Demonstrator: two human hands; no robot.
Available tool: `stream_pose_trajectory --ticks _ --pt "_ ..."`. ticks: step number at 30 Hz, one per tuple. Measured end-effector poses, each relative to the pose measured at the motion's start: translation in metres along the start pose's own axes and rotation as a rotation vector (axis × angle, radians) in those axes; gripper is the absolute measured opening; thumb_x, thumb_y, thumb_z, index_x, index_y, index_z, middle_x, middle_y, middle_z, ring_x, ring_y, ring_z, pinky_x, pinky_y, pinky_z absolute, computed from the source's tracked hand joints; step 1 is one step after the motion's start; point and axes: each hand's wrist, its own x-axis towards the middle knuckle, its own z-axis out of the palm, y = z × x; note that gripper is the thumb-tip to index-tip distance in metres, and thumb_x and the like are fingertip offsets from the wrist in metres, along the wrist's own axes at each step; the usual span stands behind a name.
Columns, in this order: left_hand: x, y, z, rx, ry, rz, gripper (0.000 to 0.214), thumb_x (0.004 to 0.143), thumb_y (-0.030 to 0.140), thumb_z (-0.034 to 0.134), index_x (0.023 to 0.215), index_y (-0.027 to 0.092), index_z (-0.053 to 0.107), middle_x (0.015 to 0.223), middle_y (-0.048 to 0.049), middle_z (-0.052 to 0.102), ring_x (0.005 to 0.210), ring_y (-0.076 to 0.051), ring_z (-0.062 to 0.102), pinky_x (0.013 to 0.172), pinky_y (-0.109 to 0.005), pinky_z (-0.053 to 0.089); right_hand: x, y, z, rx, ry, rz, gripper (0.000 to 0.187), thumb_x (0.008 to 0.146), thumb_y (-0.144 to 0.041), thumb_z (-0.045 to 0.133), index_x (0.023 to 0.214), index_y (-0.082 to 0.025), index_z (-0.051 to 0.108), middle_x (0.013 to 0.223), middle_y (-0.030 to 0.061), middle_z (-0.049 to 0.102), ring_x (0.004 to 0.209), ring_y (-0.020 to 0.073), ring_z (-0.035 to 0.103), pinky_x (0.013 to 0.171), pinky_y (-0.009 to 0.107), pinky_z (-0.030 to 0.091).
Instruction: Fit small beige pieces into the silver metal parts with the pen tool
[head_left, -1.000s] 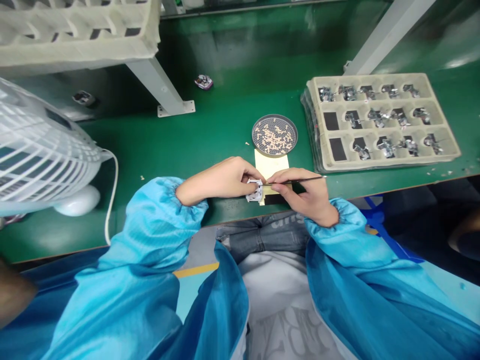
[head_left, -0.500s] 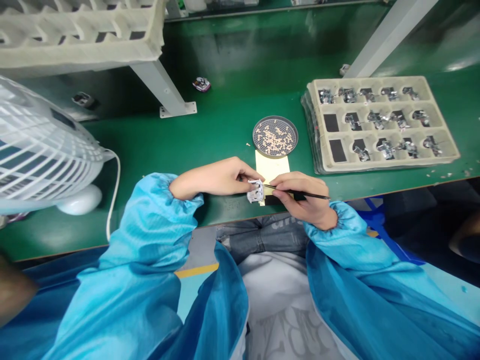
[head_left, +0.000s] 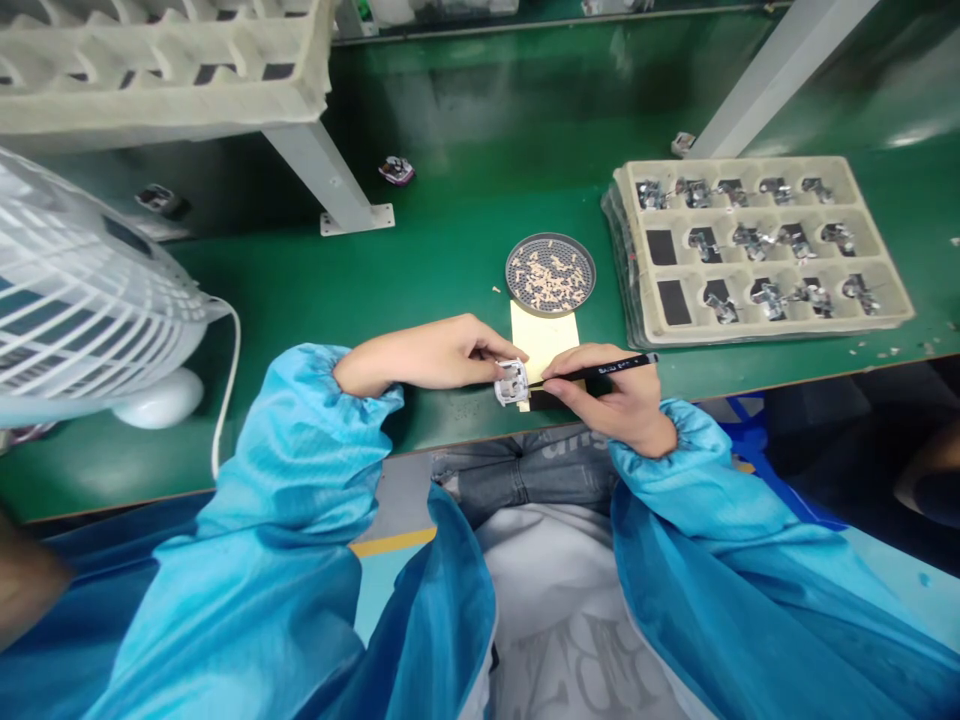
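Observation:
My left hand [head_left: 448,354] is closed on a small white plastic housing [head_left: 511,382], held between thumb and fingers above the bench's front edge. In my right hand [head_left: 611,405] is a pair of black tweezers [head_left: 615,368] with pale lettering, gripped like a pen. The tweezers point left, and their tips are at the right side of the housing; whether they touch it or pinch anything is too small to tell. Under the hands lies a yellow paper [head_left: 546,340]. Just beyond it, a round dark dish [head_left: 513,290] holds many tiny beige pieces.
At right, stacked cream trays [head_left: 780,332] carry metal-and-black assemblies in most compartments. A white fan [head_left: 97,300] with a cord stands at left. Metal posts [head_left: 330,180] rise from the green bench [head_left: 450,250]. A small part [head_left: 397,171] lies near the back. A person's arm shows at far left.
The tweezers have rolled in my right hand, so their broad lettered side now shows and their rear end sits higher. My left hand and the housing stay nearly in place.

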Motion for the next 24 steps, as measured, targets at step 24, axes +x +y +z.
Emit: stream_pose_trajectory --ticks 24 --pt "0.012 -0.006 0.006 -0.167 0.261 -0.050 0.040 0.078 0.029 0.074 0.117 0.019 0.080 0.092 -0.0067 0.079 0.066 -0.014 0.064 0.058 -0.021 0.049 0.019 -0.031 -0.112 -0.145 0.267 0.287 0.030 0.105 -0.049 0.057 0.098 -0.023 0.070 0.077 0.0020 0.070 0.068 0.0185 0.068 0.066 0.033 0.057"
